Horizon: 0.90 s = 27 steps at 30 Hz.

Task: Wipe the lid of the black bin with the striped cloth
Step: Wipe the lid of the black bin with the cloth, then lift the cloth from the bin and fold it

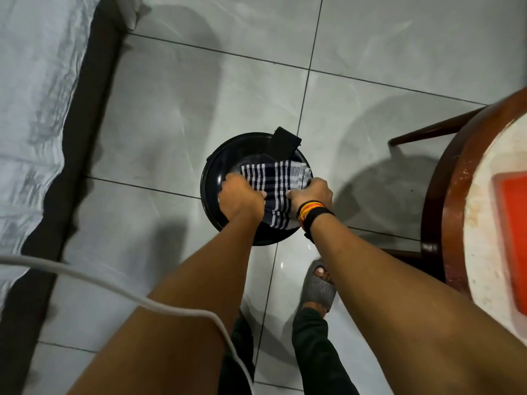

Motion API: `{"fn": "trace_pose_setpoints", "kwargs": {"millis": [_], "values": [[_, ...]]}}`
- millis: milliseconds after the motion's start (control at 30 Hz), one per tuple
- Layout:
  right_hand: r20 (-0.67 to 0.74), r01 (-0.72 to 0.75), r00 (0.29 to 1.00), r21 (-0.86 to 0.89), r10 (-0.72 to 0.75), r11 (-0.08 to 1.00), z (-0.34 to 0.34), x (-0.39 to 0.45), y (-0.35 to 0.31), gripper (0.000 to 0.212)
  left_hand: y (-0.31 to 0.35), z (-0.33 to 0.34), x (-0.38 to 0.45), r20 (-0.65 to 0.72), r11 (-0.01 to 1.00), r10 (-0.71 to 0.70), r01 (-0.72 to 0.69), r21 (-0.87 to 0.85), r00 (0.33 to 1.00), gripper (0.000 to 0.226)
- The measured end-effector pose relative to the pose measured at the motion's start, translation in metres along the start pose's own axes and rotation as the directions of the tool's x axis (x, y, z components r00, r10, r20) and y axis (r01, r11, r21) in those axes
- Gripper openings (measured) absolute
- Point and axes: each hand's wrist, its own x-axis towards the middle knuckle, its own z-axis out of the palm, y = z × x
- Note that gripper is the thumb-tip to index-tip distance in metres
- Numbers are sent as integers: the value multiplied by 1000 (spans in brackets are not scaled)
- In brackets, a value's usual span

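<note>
From my remote seat: the black bin (pixel 211 192) stands on grey floor tiles (pixel 176 115), its round lid (pixel 225 158) spread with the striped cloth (pixel 275 178). My left hand (pixel 241 196) grips the cloth's left edge, my right hand (pixel 312 192), wristbands (pixel 312 213) below it, grips the right edge, both fists closed on fabric. A wooden table (pixel 453 195) stands right of the bin; a grey sandal (pixel 319 289) sits just behind it.

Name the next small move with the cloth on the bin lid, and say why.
Probably slide the striped cloth leftward: both the left hand and right hand grip it on the lid, whose left side is uncovered.
</note>
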Motion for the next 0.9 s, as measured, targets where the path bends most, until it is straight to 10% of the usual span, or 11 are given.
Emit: {"fn": "trace_pose_setpoints", "kwargs": {"millis": [167, 567, 900], "values": [[-22, 55, 998, 133, -53, 990, -12, -17, -3, 12, -1, -17, -4, -42, 985, 156, -158, -74, 987, 4], [17, 83, 993, 589, -115, 804, -237, -135, 1, 21, 93, -118, -145, 280, 749, 438, -174, -639, 854, 34], [-169, -7, 961, 778, 219, 629, -409, -142, 72, 13, 270, -77, -293, 349, 708, 697, -526, -471, 626, 32]]}}
